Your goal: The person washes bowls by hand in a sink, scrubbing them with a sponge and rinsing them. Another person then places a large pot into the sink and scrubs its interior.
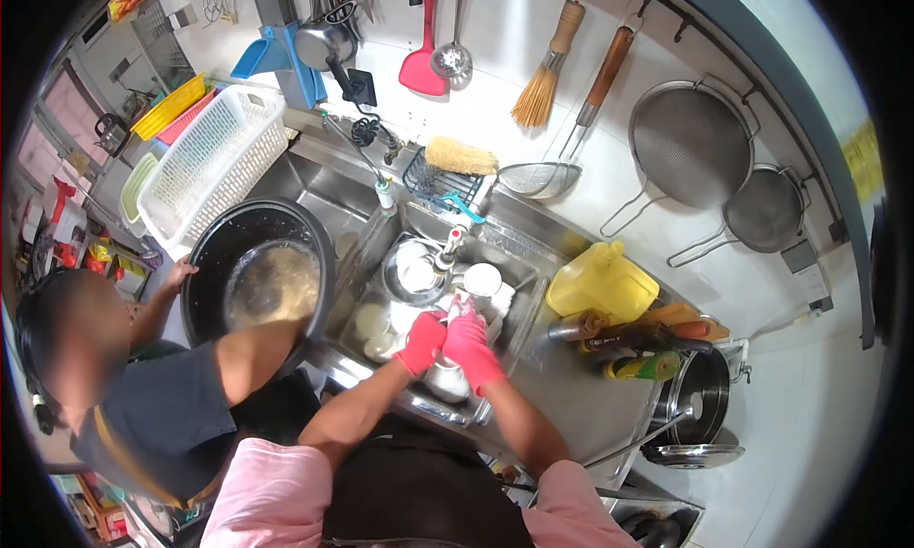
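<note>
My left hand (422, 343) and my right hand (466, 345), both in pink-red rubber gloves, are close together over the sink (526, 334). Their fingers are closed around a small pale item that I cannot make out, partly hidden by the gloves. A white cup (483, 279) sits just beyond my right hand. Beneath my wrists is a white rounded vessel (446, 383). More white dishes (373, 321) lie to the left in the sink. Behind the hands, white crockery (416, 270) rests in a metal bowl below the faucet (449, 250).
At left, a co-worker (157, 419) holds a large black tub (205, 305) with cloudy liquid. A white basket (214, 162) stands behind it. On the right counter are a yellow jug (605, 281) and bottles (643, 365). Strainers (690, 143) and brushes (545, 81) hang on the wall.
</note>
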`<state>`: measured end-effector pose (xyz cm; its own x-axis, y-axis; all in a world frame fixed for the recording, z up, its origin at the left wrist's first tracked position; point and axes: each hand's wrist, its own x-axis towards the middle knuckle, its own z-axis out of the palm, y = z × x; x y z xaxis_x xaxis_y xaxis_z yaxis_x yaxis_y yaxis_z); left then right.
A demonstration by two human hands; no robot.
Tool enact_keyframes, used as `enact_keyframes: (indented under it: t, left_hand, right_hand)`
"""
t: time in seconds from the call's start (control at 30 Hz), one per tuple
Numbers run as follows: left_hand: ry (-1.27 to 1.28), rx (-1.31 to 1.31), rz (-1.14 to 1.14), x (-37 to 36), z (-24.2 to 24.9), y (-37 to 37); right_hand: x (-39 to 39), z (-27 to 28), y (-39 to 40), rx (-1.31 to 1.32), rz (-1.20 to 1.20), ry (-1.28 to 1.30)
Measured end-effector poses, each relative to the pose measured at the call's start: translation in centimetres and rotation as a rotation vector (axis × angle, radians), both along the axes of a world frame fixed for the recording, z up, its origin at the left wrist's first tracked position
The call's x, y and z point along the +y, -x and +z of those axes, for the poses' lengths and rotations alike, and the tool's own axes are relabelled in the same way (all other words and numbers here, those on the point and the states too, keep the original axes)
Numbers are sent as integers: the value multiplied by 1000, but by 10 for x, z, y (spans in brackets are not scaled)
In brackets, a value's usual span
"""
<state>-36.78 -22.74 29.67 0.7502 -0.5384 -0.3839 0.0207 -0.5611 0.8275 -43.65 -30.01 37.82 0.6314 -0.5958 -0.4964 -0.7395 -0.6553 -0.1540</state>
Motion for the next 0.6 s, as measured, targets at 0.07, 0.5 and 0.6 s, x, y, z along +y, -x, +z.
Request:
enact_keyframes:
  t: [0.07, 0.5, 0.6]
  left_hand:
    - [16, 77, 32, 3, -9, 1]
    - [916, 686, 728, 4, -7, 37]
    - [590, 587, -116, 19, -64, -14]
  right_hand:
    - [-18, -21, -1, -69, 24, -160]
    - [17, -176, 36, -988, -850, -406]
    - [-16, -68, 43, -466, -760, -799]
